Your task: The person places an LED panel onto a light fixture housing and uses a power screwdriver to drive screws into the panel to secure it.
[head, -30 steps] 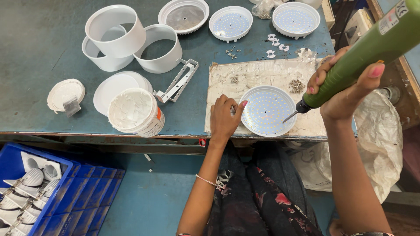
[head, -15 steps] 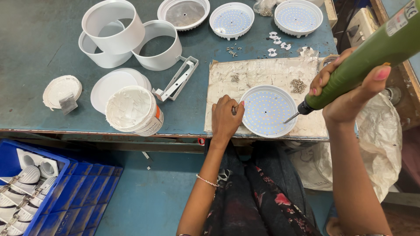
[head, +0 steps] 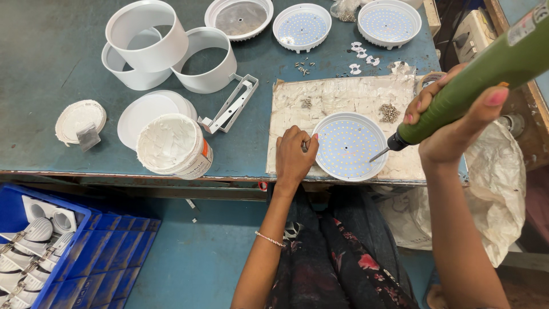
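Bench [head: 51, 68] | light disc [head: 350, 146] lies between both hands on a mat | right hand [head: 457, 123] grips green screwdriver [head: 480, 74], tip at disc's right rim | left hand [head: 294, 157] pinches disc's left edge | two similar discs beyond, loose screws [head: 389, 112] left; fastening looks unfinished

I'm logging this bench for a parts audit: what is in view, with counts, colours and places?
Round LED plate: one, white, on the worn mat at the table's front.
Power screwdriver: one, green, tip at the plate's right edge.
Mat: one, off-white.
Similar round plates: three, white, far edge.
Ring housings: three, white, far left.
Paste tub: one, white, open, front left.
Bracket: one, white, beside the tub.
Crate: one, blue, below left.
Left hand: at the plate's left rim.
Right hand: grips the screwdriver.
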